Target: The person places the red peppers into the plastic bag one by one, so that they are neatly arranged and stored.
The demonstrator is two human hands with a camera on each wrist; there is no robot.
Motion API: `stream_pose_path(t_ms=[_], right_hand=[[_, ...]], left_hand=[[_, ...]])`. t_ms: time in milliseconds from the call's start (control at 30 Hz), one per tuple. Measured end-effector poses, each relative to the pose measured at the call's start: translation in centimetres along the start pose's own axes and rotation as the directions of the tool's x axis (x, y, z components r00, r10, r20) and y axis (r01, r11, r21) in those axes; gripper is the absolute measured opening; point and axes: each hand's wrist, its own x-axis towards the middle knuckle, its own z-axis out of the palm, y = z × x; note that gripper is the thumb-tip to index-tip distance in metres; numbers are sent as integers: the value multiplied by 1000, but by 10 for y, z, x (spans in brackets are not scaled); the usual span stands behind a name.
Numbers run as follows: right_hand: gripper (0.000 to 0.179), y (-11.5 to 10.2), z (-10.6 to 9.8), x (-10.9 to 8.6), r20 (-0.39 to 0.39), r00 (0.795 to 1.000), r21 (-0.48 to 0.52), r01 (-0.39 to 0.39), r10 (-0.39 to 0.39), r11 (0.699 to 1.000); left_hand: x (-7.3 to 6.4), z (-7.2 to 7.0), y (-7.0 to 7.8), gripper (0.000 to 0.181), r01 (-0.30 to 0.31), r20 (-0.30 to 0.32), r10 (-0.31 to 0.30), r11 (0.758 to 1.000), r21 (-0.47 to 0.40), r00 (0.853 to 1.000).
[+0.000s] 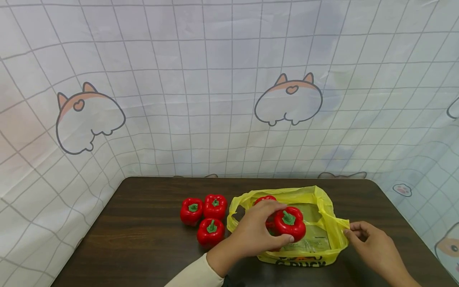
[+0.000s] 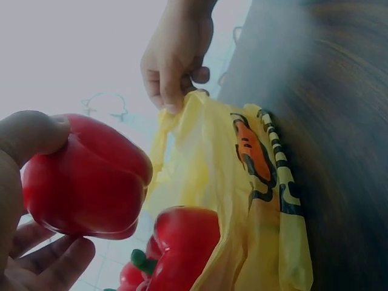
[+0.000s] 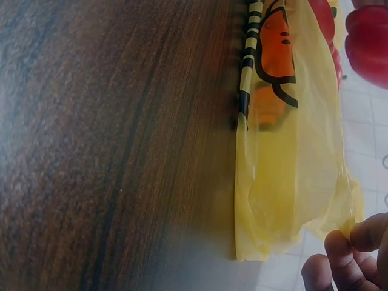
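**Red pepper held above the open bag**

The left hand (image 1: 252, 229) grips a red pepper (image 1: 295, 232) by its sides, thumb and fingers curled about it, above the mouth of the yellow bag (image 1: 338, 239). To the right of that grip, the right hand (image 1: 374, 244) pinches the bag's rim between thumb and fingers. Below the held pepper, other peppers (image 2: 188, 242) lie in the bag (how many, I cannot tell); to its left, three more peppers (image 1: 210, 238) sit grouped on the table (image 1: 125, 239). A light, steady pull on the rim should keep the mouth wide; lowering the pepper before loosening the fingers would probably spare the thin plastic.
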Motion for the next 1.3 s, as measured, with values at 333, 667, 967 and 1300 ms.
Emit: stream_pose_path(t_ms=[333, 667, 967, 1300], right_hand=[[44, 0, -1, 1, -6, 1000, -9, -2, 2, 1000], [43, 0, -1, 1, -9, 1000, -6, 4, -5, 1000], [43, 2, 0, 1, -12, 1000, -11, 13, -13, 1000], [48, 3, -2, 0, 20, 1000, 0, 13, -13, 1000]], left_hand=[[8, 14, 0, 66, -24, 9, 23, 994, 106, 1000], [12, 28, 0, 68, -19, 15, 16, 976, 219, 1000], [12, 37, -3, 70, -22, 43, 11, 958, 286, 999], [12, 43, -7, 68, -38, 40, 25, 937, 348, 999]])
